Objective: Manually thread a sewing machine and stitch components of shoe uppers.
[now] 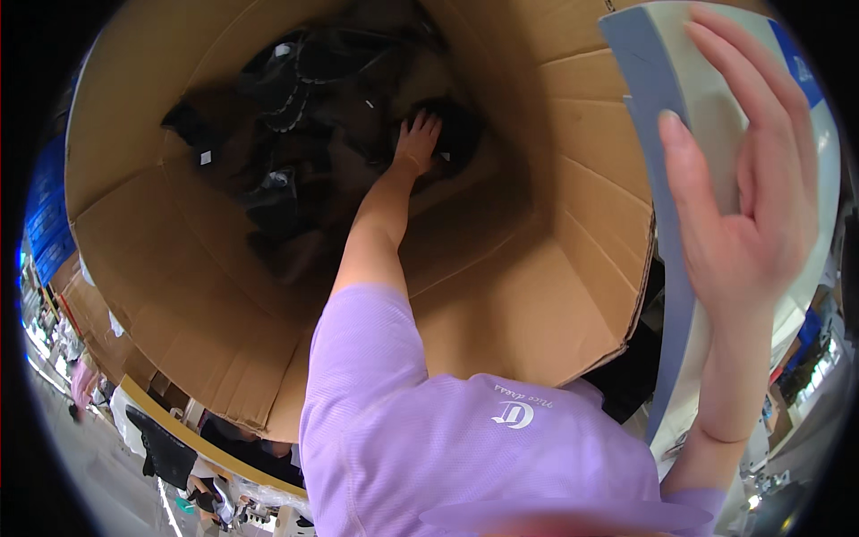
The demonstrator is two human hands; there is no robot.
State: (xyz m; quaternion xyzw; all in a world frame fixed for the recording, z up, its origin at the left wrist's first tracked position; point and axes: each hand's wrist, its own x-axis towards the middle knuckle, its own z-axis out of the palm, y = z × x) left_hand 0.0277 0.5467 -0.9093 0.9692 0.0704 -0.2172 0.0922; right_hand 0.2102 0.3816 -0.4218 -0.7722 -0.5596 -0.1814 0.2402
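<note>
A large brown cardboard box (528, 304) opens in front of me, with a heap of black pieces (331, 98) at its bottom, apparently garments or bags. Deep inside, my left hand (419, 141) lies with fingers apart against a dark rounded piece (458, 134); no grip on it shows. White tags (206, 157) and pale beaded-looking trim stand out on the heap, but shadow hides the shapes. To the right, my right hand (761, 179) rests with fingers stretched out on a white panel with a blue-grey edge (658, 197), its thumb near that edge.
The box's tall walls surround my left arm. Blue crates (49, 224) stand at the far left. Below left are a yellow-edged table (215, 447), a hanging black piece (161, 447) and clutter on a grey floor. The white panel stands close against the box's right side.
</note>
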